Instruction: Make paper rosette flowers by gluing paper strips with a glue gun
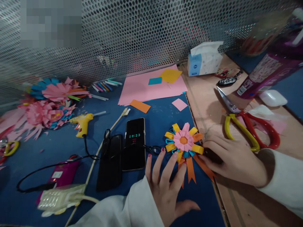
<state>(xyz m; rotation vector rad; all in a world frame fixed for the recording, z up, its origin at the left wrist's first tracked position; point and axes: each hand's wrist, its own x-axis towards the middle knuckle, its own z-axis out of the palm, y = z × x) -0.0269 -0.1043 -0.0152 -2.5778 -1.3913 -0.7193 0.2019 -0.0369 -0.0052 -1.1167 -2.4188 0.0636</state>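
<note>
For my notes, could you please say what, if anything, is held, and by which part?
The left hand, spread open, holds nothing; the right hand is at the right edge of the paper flower, any hold unclear.

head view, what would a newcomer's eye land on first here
Probably the pink, yellow and blue paper flower right of centre, with the spread left hand just below it and the right hand at its right edge. Next might come the scissors with red and yellow handles at right, and the bright paper flowers heaped at far left.
</note>
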